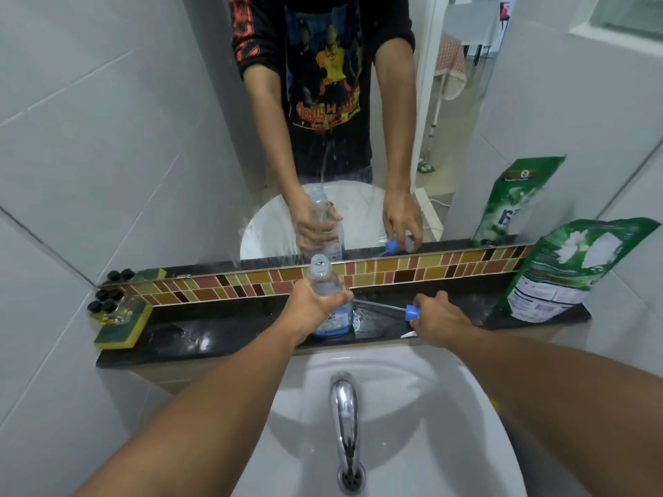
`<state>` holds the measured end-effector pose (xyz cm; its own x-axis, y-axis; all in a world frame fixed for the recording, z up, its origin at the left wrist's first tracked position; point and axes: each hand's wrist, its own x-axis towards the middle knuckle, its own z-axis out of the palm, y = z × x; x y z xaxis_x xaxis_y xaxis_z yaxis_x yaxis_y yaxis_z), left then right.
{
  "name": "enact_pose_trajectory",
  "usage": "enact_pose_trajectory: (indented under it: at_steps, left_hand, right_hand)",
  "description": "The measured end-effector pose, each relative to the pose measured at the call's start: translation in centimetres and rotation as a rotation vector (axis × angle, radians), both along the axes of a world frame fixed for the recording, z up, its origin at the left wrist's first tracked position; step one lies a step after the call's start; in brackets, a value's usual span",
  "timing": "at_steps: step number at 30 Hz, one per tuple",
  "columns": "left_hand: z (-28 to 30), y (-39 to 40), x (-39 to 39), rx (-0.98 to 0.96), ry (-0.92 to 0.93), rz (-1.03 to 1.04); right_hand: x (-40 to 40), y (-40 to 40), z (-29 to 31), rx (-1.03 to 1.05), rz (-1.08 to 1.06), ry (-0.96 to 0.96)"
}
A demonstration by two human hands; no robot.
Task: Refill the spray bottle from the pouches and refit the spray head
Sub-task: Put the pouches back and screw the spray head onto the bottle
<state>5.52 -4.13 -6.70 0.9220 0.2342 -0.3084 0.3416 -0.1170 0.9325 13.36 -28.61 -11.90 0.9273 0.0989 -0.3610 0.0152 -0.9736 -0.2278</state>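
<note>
Yellow-green sponge [120, 326] at the black ledge's [229, 335] left end, left hand [315, 304] wrapped around upright clear plastic spray bottle [324, 281], neck open upward, right hand [439, 317] gripping blue spray head [412, 313], dip tube pointing left toward bottle, green refill pouch [559, 272] leaning at right.

At frame centre a clear plastic spray bottle [327, 299] stands on the black stone ledge [229, 344], with the blue spray head with its dip tube [405, 311] lying just right of it. A green refill pouch [559, 274] stands at the ledge's right end, a yellow-green sponge [122, 330] at its left. The white basin [412, 396] with its chrome tap [345, 414] lies below the ledge, the mirror [358, 120] above.
</note>
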Motion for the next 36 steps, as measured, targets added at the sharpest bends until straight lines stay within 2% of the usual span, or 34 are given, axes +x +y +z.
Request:
enact_pose_trajectory:
  at_steps: [6, 14, 18, 26, 36]
  left_hand:
    - [0.0, -0.1, -0.1, -0.032, -0.004, -0.012]
    - [0.7, -0.3, -0.4, -0.096, -0.032, -0.054]
    - [0.4, -0.1, -0.4, -0.109, -0.047, -0.064]
    - [-0.4, 0.5, 0.0, -0.031, -0.074, -0.127]
    - [-0.9, 0.9, 0.5, -0.006, -0.043, -0.119]
  right_hand:
    - [-2.2, -6.6, 2.8, -0.05, -0.102, -0.056]
    - [-7.1, -12.6, 7.1, 0.002, -0.233, -0.112]
    - [-8.7, -12.2, 10.2, 0.032, -0.276, -0.19]
    - [-9.8, -7.7, 14.6, 0.133, -0.187, -0.322]
    - [-10.3, -5.0, 16.8, 0.08, -0.069, -0.377]
